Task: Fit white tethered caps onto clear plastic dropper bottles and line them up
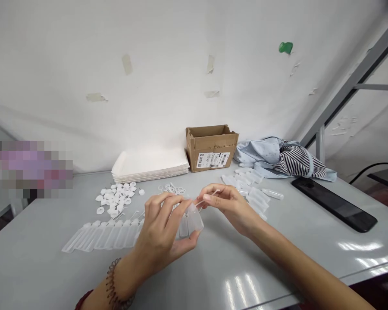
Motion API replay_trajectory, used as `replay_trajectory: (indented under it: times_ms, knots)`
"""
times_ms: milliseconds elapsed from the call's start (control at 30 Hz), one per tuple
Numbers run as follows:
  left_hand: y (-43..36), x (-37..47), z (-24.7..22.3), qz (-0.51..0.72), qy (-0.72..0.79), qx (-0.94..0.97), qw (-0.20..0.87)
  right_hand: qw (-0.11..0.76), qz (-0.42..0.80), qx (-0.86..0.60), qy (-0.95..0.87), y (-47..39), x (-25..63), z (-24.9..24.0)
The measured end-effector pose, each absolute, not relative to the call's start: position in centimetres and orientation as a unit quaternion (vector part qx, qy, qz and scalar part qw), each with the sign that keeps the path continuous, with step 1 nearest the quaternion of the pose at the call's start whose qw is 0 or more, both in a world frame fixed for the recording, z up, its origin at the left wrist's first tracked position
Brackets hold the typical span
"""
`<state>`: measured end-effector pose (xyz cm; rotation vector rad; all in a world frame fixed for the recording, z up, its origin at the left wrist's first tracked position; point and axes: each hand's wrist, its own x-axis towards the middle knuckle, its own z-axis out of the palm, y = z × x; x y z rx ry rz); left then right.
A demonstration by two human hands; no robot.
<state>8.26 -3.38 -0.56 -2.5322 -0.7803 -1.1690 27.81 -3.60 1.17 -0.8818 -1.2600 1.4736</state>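
My left hand (161,237) is closed on a translucent plastic bottle (194,220), thumb at its base and fingers around its top. Pinched between the thumb and fingers of my right hand (229,206) is a thin white plastic strip (210,197), touching the bottle's top end. To the left of my left hand lies a row of translucent bottles (108,237) with white tops, side by side. Behind them are a heap of small white caps (118,196) and some white plastic rings (173,188). Several loose translucent bottles (257,199) lie beyond my right hand.
A stack of white sheets or envelopes (150,165) lies against the wall beside an open cardboard box (211,148). To the right are a bundled blue cloth with a striped part (278,155) and a black phone (334,204). All rest on a grey table (220,267).
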Motion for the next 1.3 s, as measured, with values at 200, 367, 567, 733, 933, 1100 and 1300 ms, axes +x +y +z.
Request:
replay_trajectory:
  times_ms: [200, 367, 567, 733, 933, 1100, 1300]
  knots:
    - [-3.3, 9.0, -1.5, -0.35, -0.329, -0.877, 0.031, 0.399, 0.54, -0.462, -0.58, -3.3, 28.9, 1.7]
    - [-3.1, 9.5, -2.0, -0.298, -0.346, -0.889, -0.031, 0.342, 0.484, -0.517, -0.617, -3.1, 29.2, 1.4]
    - [-2.8, 10.0, -2.2, -0.218, -0.375, -0.9, -0.042, 0.253, 0.369, -0.538, -0.714, -3.0, 29.4, 0.4]
    - [-2.5, 10.2, -2.1, -0.176, -0.381, -0.905, -0.066, 0.21, 0.336, -0.54, -0.743, -3.0, 29.5, 0.0]
    - [-2.1, 10.0, -1.9, -0.163, -0.371, -0.912, -0.069, 0.193, 0.278, -0.533, -0.775, -3.2, 29.5, -0.2]
    - [-2.1, 9.7, -1.3, -0.14, -0.355, -0.921, -0.079, 0.154, 0.264, -0.519, -0.798, -3.2, 29.4, -0.3]
    - [-2.1, 9.7, -1.1, -0.112, -0.359, -0.922, -0.09, 0.105, 0.213, -0.525, -0.817, -3.1, 29.2, 0.1]
